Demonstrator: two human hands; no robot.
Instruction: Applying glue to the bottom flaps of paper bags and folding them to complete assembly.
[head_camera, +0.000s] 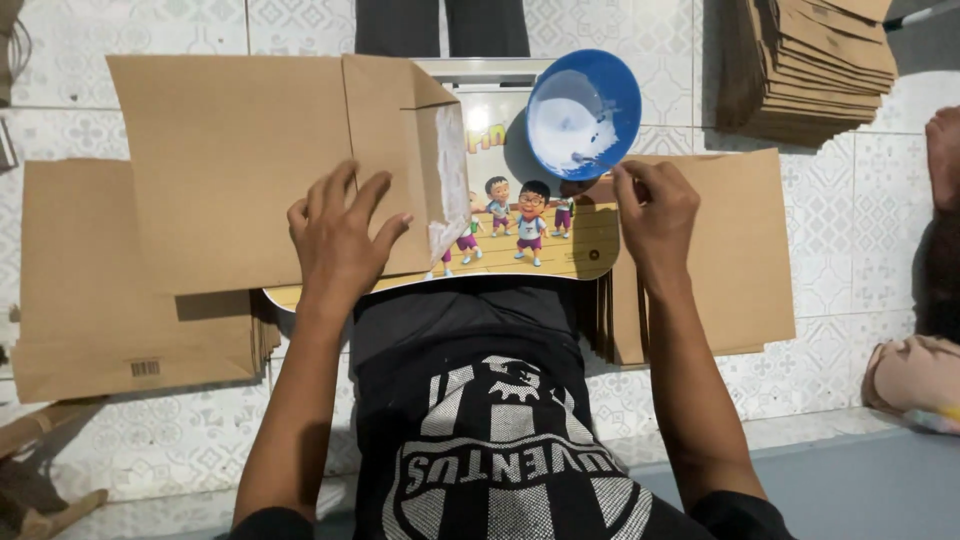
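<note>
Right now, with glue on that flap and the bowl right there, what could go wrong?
1. The blue bowl of white glue sits at the board's far edge by the right hand; a nudge might tip it.
2. The left hand presses the brown paper bag close to the glue-smeared flap; fingers could smear it.
3. Wet glue may touch the cartoon-printed board beneath and stick.

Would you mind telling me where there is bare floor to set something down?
Bare tiled floor lies right of the flat cardboard sheets, below the stacked cardboard. Crowded: the board between left hand and right hand, beside the blue bowl.
</note>
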